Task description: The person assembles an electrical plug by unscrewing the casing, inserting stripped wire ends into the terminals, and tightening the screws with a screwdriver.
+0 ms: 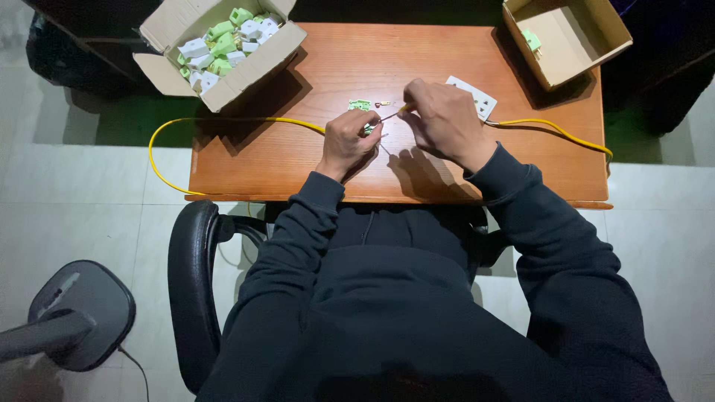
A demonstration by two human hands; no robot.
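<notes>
An open cardboard box (223, 45) of green-and-white plugs sits upper left. Mid-frame, your left hand (348, 141) pinches a green plug (367, 129); your right hand (445, 119) grips the yellow cable (246, 120) at its end.

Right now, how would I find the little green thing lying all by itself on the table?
Start at the wooden table and find the person's left hand near its middle. Just behind that hand, toward the far edge, lies a small green part flat on the bare wood. Other green pieces sit inside the cardboard boxes at the far left and far right corners; this one lies loose on the wood.
</notes>
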